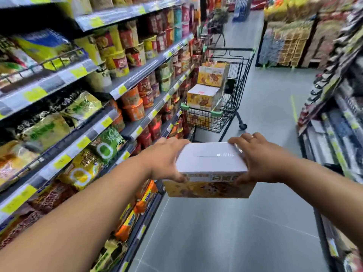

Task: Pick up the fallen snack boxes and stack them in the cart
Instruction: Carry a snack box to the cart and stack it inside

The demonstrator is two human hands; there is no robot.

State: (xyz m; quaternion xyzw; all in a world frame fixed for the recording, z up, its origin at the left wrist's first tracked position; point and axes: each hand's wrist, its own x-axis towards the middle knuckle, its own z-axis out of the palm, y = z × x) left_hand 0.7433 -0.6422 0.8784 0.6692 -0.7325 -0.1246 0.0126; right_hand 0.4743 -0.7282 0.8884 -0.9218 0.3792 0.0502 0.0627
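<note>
Slippage is worrying me most: I am carrying the snack box (211, 160) in the air over the aisle floor (216, 232), well short of the cart (232, 110), and I am holding it only by its two ends. My left hand (167, 160) is wrapping the left end, fingers curling over the far top edge and thumb pressing the near face; my right hand (257, 160) is doing the same on the right end. The white top is looking glossy, so any loosening on one side could be tipping the box out of my hold. The cart is standing close against the shelf (137, 75) on my left, and swinging wide could be knocking noodle cups (133, 107) off it. Inside the basket, one yellow box (198, 119) is showing through the wires, a second box (203, 97) is sitting on it above the rim, and a third box (213, 74) is sitting higher behind. Landing mine off-centre on that pile is, I am judging, risking a topple.
</note>
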